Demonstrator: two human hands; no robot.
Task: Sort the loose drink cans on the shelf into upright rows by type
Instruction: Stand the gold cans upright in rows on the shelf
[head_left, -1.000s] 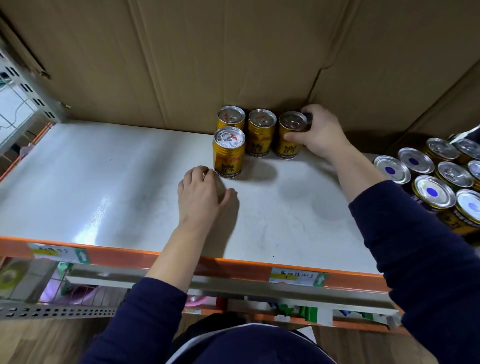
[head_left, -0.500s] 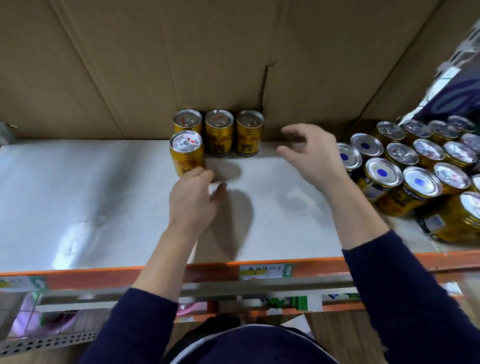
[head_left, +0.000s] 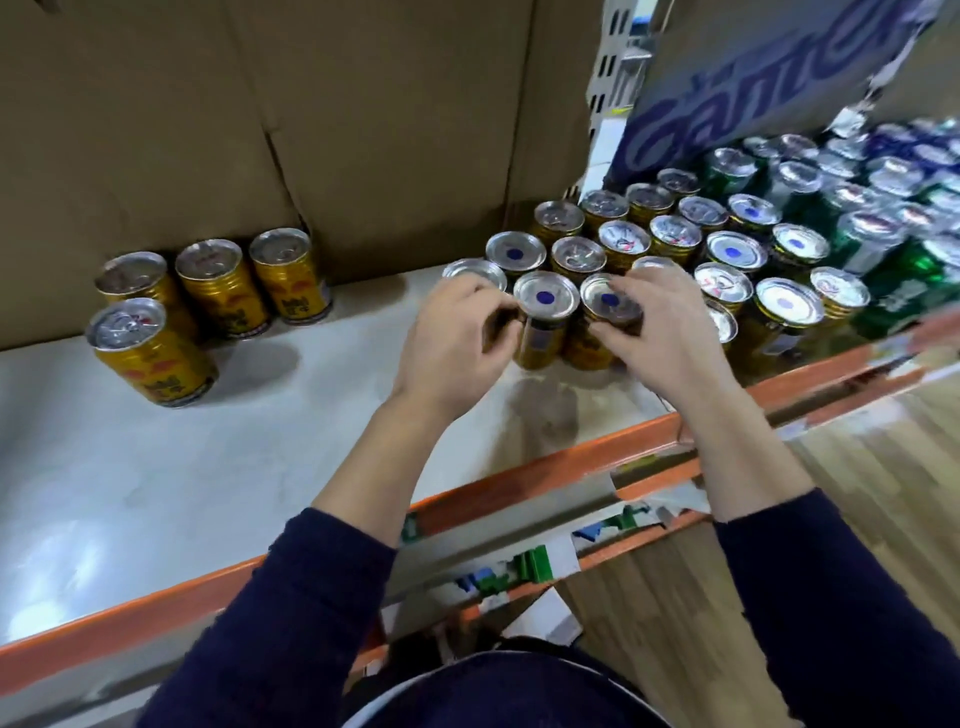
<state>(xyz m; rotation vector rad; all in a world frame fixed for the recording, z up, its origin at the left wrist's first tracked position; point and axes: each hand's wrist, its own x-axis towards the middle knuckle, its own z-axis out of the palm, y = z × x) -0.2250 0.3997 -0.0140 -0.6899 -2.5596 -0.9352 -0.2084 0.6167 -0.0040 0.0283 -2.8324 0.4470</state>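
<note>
Four gold cans stand upright at the left of the white shelf: three in a back row and one in front. To the right stands a dense cluster of gold cans, some with a blue dot on the lid. My left hand curls round a gold can at the cluster's left front corner, mostly hiding it. My right hand grips a blue-dot gold can from the right, fingers over its rim. Another blue-dot can stands between my two hands.
Green cans and blue cans crowd the far right. Cardboard forms the back wall, and a blue-printed box hangs over the right side. The orange shelf edge runs along the front above a wooden floor.
The view has swung right. My left hand left the front upright can and my right hand moved off the bare shelf; both now hold cans in the right-hand cluster.
</note>
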